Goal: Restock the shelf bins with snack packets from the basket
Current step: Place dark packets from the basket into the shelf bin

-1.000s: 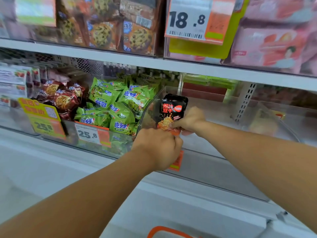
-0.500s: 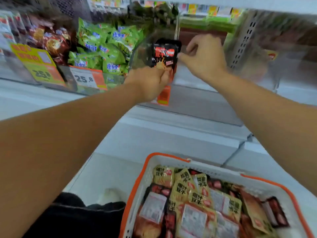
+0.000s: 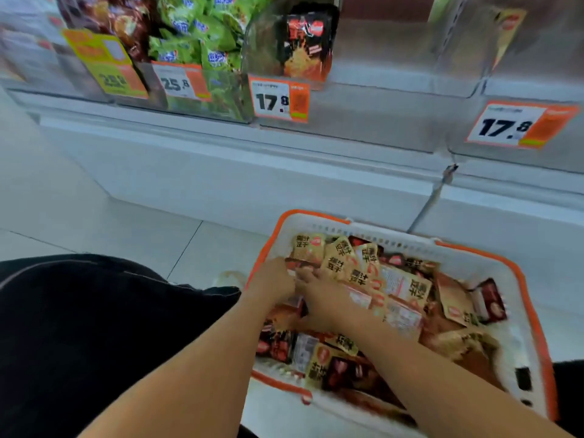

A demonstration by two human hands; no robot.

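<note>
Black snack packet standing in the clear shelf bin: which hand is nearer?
Left, marginally. Both hands are far below the black snack packet, down in the orange-rimmed white basket; the right sits slightly lower.

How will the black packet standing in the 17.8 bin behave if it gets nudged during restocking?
The black packet stands nearly upright, apparently leaning on the clear bin wall, so a nudge would probably tip it flat. It looks like thin glossy film, so likely light, floppy and a bit slippery. No other packet in that bin appears to brace it.

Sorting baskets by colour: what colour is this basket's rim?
Orange, on a white basket; the head view shows it.
</note>
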